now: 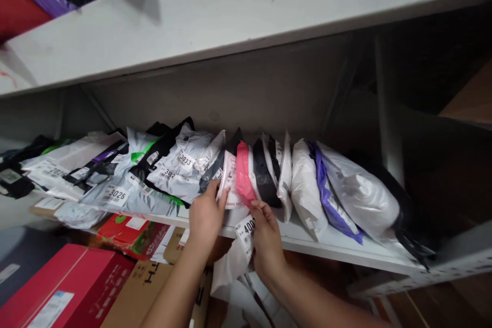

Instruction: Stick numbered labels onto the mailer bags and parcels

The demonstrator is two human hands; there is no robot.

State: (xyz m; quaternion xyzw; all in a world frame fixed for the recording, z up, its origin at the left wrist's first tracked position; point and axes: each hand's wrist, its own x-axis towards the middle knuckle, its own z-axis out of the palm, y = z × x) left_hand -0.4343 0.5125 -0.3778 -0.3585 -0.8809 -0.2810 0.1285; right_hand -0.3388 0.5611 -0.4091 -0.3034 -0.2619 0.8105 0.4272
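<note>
A row of labelled plastic mailing bags stands and leans along the white middle shelf [334, 246]. My left hand [207, 212] is at the front of the row, its thumb and fingers closed on a pale pink-white packet [229, 169]. Just right of that packet is a bright pink bag [243, 171]. In my right hand [266, 236] is a white packet [232, 261] with a label reading 400 and a partly hidden digit; it hangs below the shelf edge. The fingertips of my right hand are near the bottom of the pink bag.
Left on the shelf lie grey bags, one labelled 3026 [117, 195]. White bags [305, 184] and a purple bag [332, 202] lean at right. A red box [65, 282] and cardboard boxes [138, 292] are below. The upper shelf edge [230, 15] overhangs the row.
</note>
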